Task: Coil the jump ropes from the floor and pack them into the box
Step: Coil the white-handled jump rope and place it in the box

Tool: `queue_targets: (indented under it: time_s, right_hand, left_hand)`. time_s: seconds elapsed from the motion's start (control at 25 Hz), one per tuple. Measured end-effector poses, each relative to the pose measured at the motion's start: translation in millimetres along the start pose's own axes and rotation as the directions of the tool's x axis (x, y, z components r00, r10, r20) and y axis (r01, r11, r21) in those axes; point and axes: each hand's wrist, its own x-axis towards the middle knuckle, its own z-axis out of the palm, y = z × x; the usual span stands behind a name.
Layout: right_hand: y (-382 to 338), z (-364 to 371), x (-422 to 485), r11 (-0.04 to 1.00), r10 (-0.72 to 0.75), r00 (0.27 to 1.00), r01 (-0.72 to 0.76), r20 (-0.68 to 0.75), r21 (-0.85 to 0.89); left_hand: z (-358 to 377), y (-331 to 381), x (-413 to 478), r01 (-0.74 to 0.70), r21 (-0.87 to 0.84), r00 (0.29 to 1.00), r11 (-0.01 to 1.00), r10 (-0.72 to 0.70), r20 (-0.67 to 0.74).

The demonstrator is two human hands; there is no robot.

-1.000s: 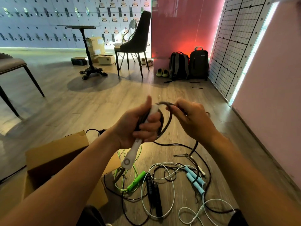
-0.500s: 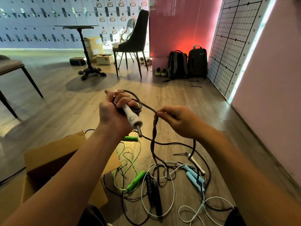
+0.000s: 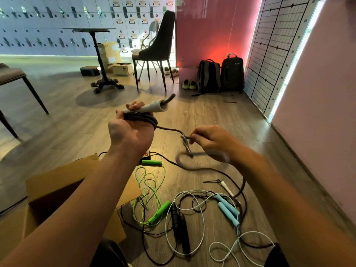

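My left hand point(image 3: 131, 130) grips the white handle point(image 3: 152, 108) of a dark jump rope, with a few turns of its cord point(image 3: 142, 119) wound round the hand. The cord runs right to my right hand point(image 3: 210, 139), which pinches it near a twisted loop point(image 3: 185, 145); the rest sags to the floor. On the floor lie a green rope point(image 3: 152, 187) with green handles, a white cord point(image 3: 200, 224) with light blue handles point(image 3: 228, 211), and black handles point(image 3: 180, 222). An open cardboard box point(image 3: 55, 187) sits at lower left, partly behind my left forearm.
A second white handle point(image 3: 227, 188) lies on the wooden floor to the right of the ropes. Further back stand a pedestal table point(image 3: 96, 60), a dark chair point(image 3: 156, 51), small boxes, shoes and two backpacks point(image 3: 221, 76). A pink wall point(image 3: 317, 112) runs along the right.
My left hand has turned palm toward me, the white handle now pointing up and right with more cord wound on it. My right hand has slid lower and right along the cord.
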Motion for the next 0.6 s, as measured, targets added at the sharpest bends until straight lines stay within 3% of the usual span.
queue_targets:
  time_s: [0.4,0.6]
  right_hand:
    - [0.0,13.1,-2.3,0.978,-0.087,0.996,0.08,-0.03,-0.193]
    - [-7.9,8.4,-3.0,0.994,-0.106,0.983,0.11,-0.149,0.016]
  left_hand:
    - [-7.8,18.0,14.3,-0.239,0.187,0.951,0.953,0.269,-0.153]
    - [-14.4,25.4,20.8,-0.394,0.419,0.869,0.818,0.48,-0.118]
